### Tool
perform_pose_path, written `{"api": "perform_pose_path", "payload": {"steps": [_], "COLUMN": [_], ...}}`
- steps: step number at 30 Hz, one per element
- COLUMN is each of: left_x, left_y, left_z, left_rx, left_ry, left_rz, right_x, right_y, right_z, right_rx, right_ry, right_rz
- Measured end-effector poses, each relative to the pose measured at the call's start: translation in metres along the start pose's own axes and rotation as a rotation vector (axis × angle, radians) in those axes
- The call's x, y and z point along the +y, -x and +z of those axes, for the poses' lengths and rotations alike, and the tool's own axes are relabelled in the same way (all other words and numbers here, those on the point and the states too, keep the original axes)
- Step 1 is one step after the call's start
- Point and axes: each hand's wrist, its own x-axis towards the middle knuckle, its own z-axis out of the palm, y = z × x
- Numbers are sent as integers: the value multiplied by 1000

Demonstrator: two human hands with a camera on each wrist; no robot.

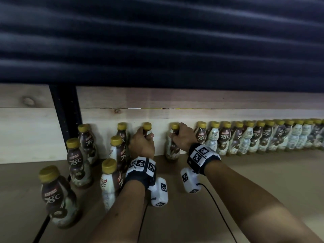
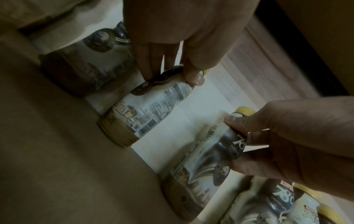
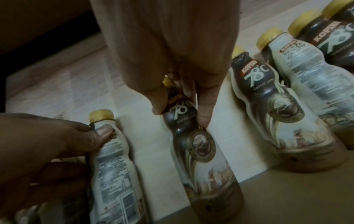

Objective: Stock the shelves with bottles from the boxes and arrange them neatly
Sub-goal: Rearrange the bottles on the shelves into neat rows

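A long row point(image 1: 263, 135) of gold-capped bottles already stood against the wooden back board point(image 1: 175, 116) on the right half of the shelf point(image 1: 228, 181), touching one another, though their labels faced different ways. That part looked largely stocked.

The left hand point(image 1: 142, 146) gripped the neck of 1 bottle point(image 1: 147, 128) at the board, fingers point(image 2: 147, 66) and thumb curled round it just under the cap. The right hand point(image 1: 182, 137) held a 2nd bottle point(image 1: 172, 148) the same way, pinching its neck; this bottle stood on the shelf against the board, near the row's left end but not yet touching it. Both bottles seemed to be in the act of being set into line.

To the left, 6 bottles point(image 1: 77, 162) stood in a loose cluster near the black upright point(image 1: 64, 111), some forward of the board. Judging by this, the back row was most of the way done; the 2 held bottles needed closing up to it, and the cluster still needed lining up. No boxes were in view, so how much stock remained could not be told.
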Motion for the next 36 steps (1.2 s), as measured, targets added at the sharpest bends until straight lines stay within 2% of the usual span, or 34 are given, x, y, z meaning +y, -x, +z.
{"api": "perform_pose_path", "payload": {"steps": [13,16,18,21,24,26,28,31,34,36], "left_x": [5,19,35,63,92,110,123,133,132,131], "left_y": [5,9,10,11,22,32,39,45,48,48], "left_z": [-4,-10,-14,-15,-6,8,27,54,74,82], "left_rx": [-22,-3,26,69,55,-40,-202,-418,-574,-608], "left_ry": [22,45,42,154,274,294,268,140,60,51], "left_rz": [-14,37,105,245,396,449,467,441,367,304], "right_x": [-1,-2,-2,5,24,37,48,61,75,84], "right_y": [-4,-4,-4,-8,-11,-10,-7,0,10,17], "right_z": [1,-7,-23,-58,-91,-103,-105,-99,-89,-84], "right_rx": [-36,-58,-2,182,292,271,184,63,142,219], "right_ry": [4,1,-31,-125,-54,42,93,35,68,28], "right_rz": [-11,-15,-27,-29,10,56,109,142,77,39]}}
